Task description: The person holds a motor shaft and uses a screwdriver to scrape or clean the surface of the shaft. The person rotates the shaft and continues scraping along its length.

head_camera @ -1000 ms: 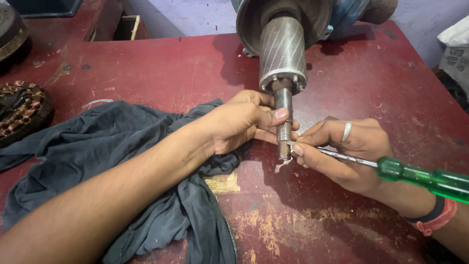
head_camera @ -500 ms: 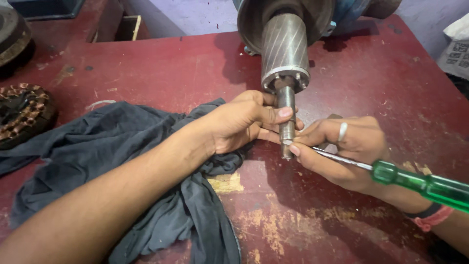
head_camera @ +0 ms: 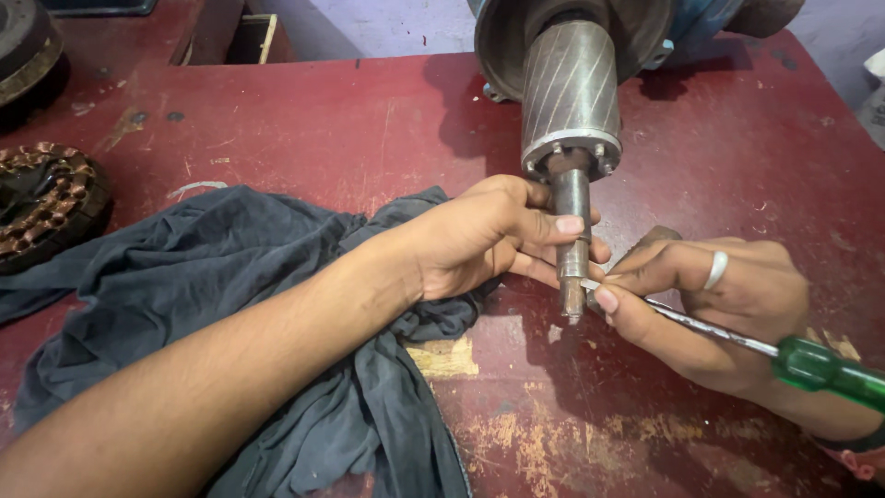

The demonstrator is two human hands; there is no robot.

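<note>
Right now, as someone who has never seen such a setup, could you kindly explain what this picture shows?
The picture comes from a camera worn on a person's head, looking down at their own two bare hands over a worn red table.

From a round metal housing at the top, a grooved steel rotor sticks out toward the camera, ending in a thin shaft.

The left hand grips that shaft with its fingers. The right hand, wearing a ring, holds a screwdriver with a green handle, its tip set against the shaft's lower end.

A dark cloth lies under the left arm. At the left edge sits a round part with copper windings.
</note>
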